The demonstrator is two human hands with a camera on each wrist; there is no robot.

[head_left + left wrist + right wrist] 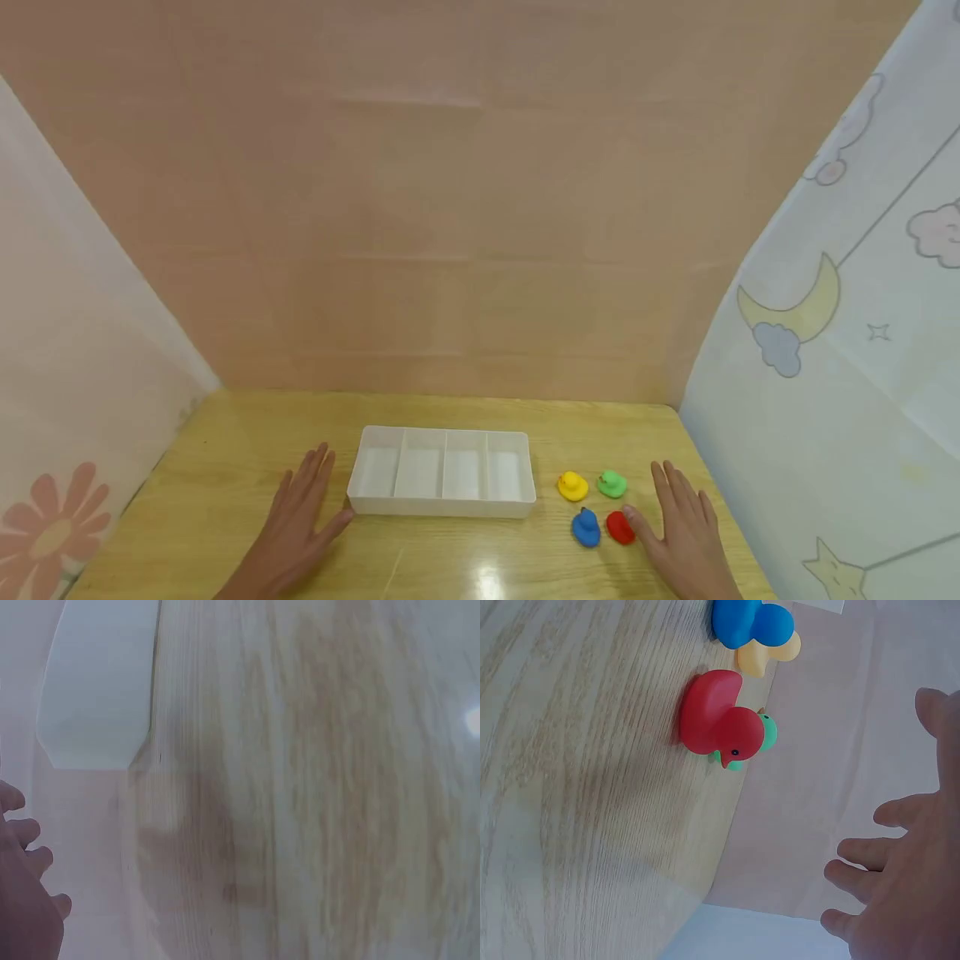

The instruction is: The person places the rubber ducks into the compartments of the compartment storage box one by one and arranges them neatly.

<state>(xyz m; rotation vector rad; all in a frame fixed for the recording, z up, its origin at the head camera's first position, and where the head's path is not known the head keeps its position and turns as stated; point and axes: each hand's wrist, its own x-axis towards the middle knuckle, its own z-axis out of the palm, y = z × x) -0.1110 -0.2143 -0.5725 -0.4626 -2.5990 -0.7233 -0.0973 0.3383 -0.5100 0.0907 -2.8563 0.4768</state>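
A white tray (pixel 442 507) with several side-by-side compartments stands on the table, nothing lying in it. To its right sit a yellow rubber duck (pixel 573 487), a green duck (pixel 612 484), a blue duck (pixel 587 528) and a red duck (pixel 620 527). My left hand (pixel 302 521), fingers straight, is just left of the tray and holds nothing. Beside the ducks is my right hand (pixel 684 533), its fingers extended and empty; in the head view its thumb overlaps the red duck's edge. The right wrist view shows the red duck (pixel 718 716) apart from that hand (pixel 907 862).
The wooden table (pixel 450 558) ends at a plain tan backdrop (pixel 465 250). A white cloth with a moon and clouds (pixel 847 400) hangs on the right; another with a pink flower (pixel 97 333) borders the left side.
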